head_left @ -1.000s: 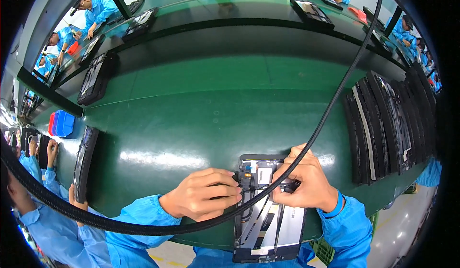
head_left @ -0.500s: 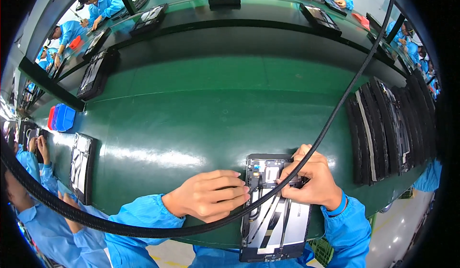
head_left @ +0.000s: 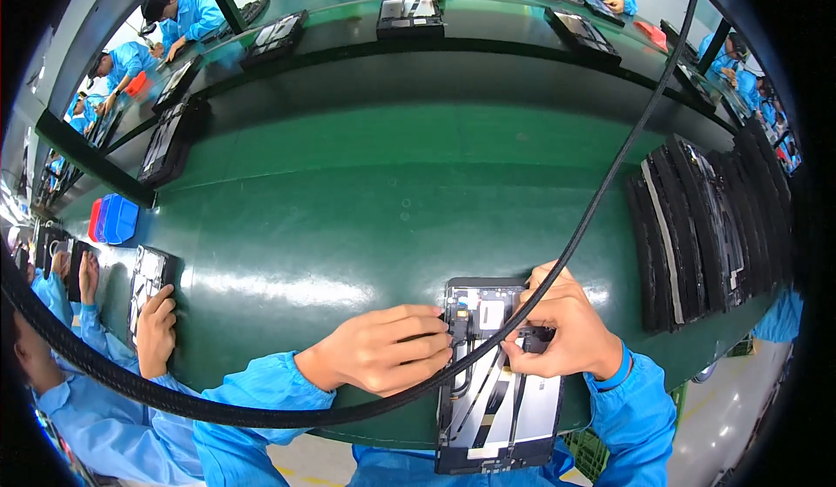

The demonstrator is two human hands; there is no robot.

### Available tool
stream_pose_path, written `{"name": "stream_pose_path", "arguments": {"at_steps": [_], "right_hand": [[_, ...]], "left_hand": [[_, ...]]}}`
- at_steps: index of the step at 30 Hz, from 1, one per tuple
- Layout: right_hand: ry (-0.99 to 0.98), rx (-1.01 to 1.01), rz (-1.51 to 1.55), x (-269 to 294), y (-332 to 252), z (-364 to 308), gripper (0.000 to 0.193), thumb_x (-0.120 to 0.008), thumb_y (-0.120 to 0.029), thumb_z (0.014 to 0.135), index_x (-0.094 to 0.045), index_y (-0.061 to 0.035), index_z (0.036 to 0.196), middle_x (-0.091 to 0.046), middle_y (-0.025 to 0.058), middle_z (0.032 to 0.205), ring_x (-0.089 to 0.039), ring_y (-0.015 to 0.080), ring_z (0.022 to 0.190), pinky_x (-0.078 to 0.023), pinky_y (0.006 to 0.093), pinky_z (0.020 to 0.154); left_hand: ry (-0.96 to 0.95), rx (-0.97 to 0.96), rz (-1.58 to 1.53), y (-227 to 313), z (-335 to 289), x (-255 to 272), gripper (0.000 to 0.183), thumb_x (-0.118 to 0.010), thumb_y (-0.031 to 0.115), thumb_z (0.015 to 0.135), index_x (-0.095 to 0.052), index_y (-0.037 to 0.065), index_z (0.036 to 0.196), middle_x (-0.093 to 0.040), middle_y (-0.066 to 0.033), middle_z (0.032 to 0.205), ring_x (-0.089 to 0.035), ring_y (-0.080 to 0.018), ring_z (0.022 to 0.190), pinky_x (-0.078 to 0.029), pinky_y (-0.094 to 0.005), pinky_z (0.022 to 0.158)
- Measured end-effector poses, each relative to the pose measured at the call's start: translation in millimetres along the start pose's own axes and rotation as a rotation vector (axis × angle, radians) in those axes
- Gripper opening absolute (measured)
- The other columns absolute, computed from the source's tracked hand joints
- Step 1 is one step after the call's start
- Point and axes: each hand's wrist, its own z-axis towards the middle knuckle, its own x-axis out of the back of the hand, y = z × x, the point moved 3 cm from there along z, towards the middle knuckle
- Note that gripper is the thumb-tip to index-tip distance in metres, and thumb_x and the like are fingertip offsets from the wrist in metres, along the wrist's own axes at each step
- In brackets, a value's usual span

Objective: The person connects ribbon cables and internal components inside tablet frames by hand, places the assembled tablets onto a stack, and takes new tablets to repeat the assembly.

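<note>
At near edge of green table (head_left: 409, 217): opened device (head_left: 542, 404) between your hands. Left hand (head_left: 383, 348): fingers loosely spread at its left edge. Right hand (head_left: 570, 330): curled at a small black part (head_left: 537, 340); cable (head_left: 603, 199) crosses, can't tell if pinched. Same spot as half a second ago, work hasn't moved on. Farther left, co-worker's hand (head_left: 157, 330) is newly on another device (head_left: 149, 271).

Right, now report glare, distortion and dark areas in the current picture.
Head view: white glare streaks the green tabletop, left of the opened tablet; head view: fisheye distortion bows the tabletop's edges and leaves black corners; head view: the tabletop's far side darkens.
</note>
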Motion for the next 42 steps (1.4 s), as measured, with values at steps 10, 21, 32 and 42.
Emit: {"name": "stream_pose_path", "arguments": {"at_steps": [10,21,32,42], "right_hand": [[-0.064,-0.006,-0.073,2,-5,2,0.011,-0.086,-0.019,0.067,-0.078,-0.014,0.073,-0.05,-0.002,0.059,-0.047,0.0203,0.071,-0.038,0.0384,0.089],[-0.015,0.01,-0.032,-1,2,1,0.011,-0.085,-0.024,0.074,-0.08,-0.0142,0.075,-0.049,-0.0018,0.058,-0.049,0.0196,0.071,-0.039,0.0383,0.092],[0.003,0.007,-0.018,-5,7,-3,0.011,-0.085,-0.023,0.073,-0.078,-0.0143,0.073,-0.049,-0.0014,0.057,-0.049,0.0208,0.07,-0.041,0.0387,0.091],[0.018,0.031,0.011,-5,5,-4,0.011,-0.086,-0.019,0.069,-0.075,-0.0153,0.071,-0.06,-0.0011,0.063,-0.051,0.0223,0.074,-0.041,0.0399,0.09]], "left_hand": [[0.087,0.045,-0.039,2,2,-1,0.047,-0.071,0.003,0.065,-0.081,-0.001,0.112,-0.078,-0.0151,0.105,-0.076,-0.0335,0.097,-0.066,-0.0501,0.1],[0.1,-0.097,0.091,0,5,-5,0.039,-0.073,0.006,0.064,-0.082,-0.002,0.102,-0.077,-0.0164,0.102,-0.076,-0.0344,0.094,-0.068,-0.0484,0.092],[0.078,-0.024,0.008,1,-3,-3,0.042,-0.069,0.004,0.064,-0.082,-0.003,0.104,-0.08,-0.0175,0.108,-0.077,-0.0349,0.096,-0.069,-0.0489,0.093],[0.003,-0.003,0.039,2,0,1,0.037,-0.075,0.016,0.079,-0.08,-0.005,0.108,-0.078,-0.018,0.112,-0.077,-0.0333,0.102,-0.066,-0.047,0.102]]}}
